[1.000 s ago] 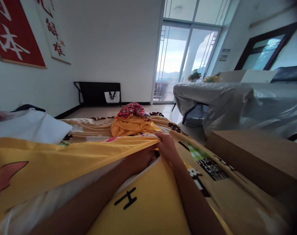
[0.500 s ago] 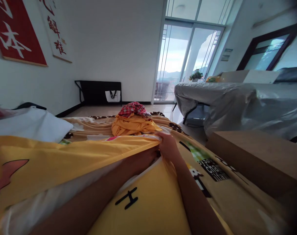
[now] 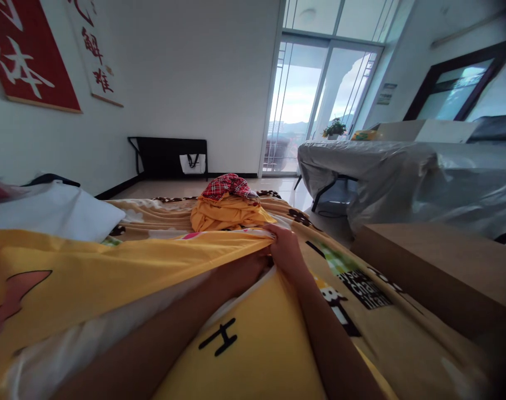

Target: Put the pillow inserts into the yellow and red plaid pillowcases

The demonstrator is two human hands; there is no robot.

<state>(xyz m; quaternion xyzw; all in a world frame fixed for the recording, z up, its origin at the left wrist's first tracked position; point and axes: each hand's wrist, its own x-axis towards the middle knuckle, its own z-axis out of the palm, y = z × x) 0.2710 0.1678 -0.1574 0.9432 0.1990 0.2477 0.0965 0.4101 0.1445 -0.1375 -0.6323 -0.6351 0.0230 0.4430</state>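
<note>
A yellow fabric cover (image 3: 261,344) with a black letter H and a pink figure spreads across the near part of the bed. Its upper layer is lifted away from the lower one, and whitish fabric (image 3: 81,350) shows between them. My right hand (image 3: 289,250) is closed round the cover at its far corner, the thumb side up. My left forearm reaches in between the two layers. At the same corner, my left hand (image 3: 253,268) lies in shadow beside the right one, its fingers curled; whatever they grip is hidden.
Beyond my hands sits a heap of orange-yellow cloth (image 3: 228,214) topped by red plaid cloth (image 3: 225,188). A white pillow-like thing (image 3: 56,208) lies at left on the patterned brown bedsheet (image 3: 406,339). A wooden box-like piece (image 3: 440,261) and a plastic-covered table (image 3: 394,172) stand at right.
</note>
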